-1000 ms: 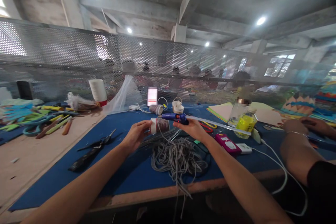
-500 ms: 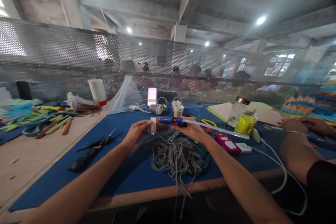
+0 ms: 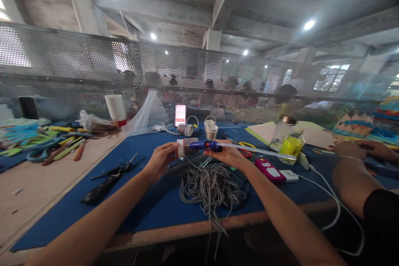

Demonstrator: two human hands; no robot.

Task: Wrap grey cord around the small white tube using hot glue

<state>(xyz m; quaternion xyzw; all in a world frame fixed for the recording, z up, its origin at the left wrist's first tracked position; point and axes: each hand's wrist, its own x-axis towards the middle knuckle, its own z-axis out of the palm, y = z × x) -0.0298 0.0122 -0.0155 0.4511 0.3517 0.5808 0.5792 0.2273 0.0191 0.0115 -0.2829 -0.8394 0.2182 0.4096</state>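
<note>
Pinched in my left hand is a small white paper cup lying on its side, its wall partly wrapped in grey cord. My right hand grips a blue glue gun, whose nozzle points left at the cup. A long clear glue stick sticks out of the gun's back to the right. Whether the nozzle touches the cup I cannot tell. Below both hands lies a loose heap of grey cord on the blue mat, one strand running up to the cup.
Black scissors or pliers lie left on the mat. Behind stand a lit phone, a cord-wrapped cup and a small basket. Rightward are a yellow bottle, a magenta power bank and another person's arm.
The glue gun has shifted slightly left and down along the cup, its glue stick moving with it. The cup has tilted and moved a little left in my left hand.
</note>
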